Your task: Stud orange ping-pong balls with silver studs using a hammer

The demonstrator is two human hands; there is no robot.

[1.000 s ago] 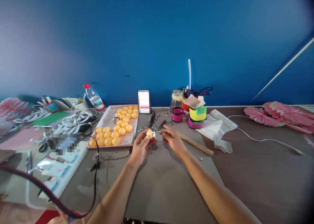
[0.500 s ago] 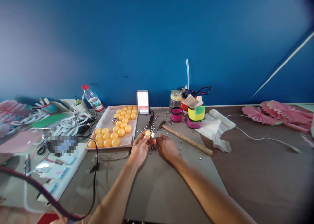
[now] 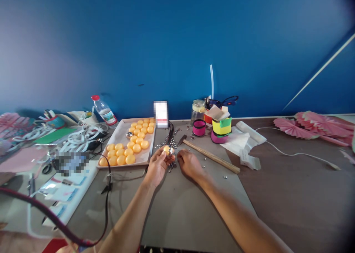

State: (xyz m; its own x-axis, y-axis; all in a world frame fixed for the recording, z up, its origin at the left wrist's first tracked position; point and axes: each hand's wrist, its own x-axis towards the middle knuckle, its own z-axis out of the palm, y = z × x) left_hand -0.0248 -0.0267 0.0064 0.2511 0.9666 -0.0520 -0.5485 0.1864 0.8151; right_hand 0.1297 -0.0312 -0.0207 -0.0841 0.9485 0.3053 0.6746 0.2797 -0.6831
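My left hand (image 3: 158, 165) pinches an orange ball (image 3: 166, 149), which looks like a table tennis ball, partly covered with shiny silver studs. Just to its right is my right hand (image 3: 189, 163), its fingers curled in and a small gap from the ball. Whether a small piece sits in those fingers is hidden. Loose silver studs (image 3: 172, 166) lie scattered beneath and behind both hands. A tray (image 3: 146, 159) at the left holds rows of orange balls (image 3: 121, 159) and one silver-studded ball (image 3: 129, 135).
A hammer (image 3: 210, 156) with a wooden handle lies right of my hands. Behind it stand a glass jar (image 3: 198, 111), a magenta ring-shaped holder (image 3: 199, 128) and a yellow-green box (image 3: 222, 126). A bottle (image 3: 105, 111) leans at the back left. A black cable (image 3: 107, 205) loops in front.
My right hand has drawn slightly to the right, away from the ball. The ball has turned a little in my left hand, showing its studs differently.
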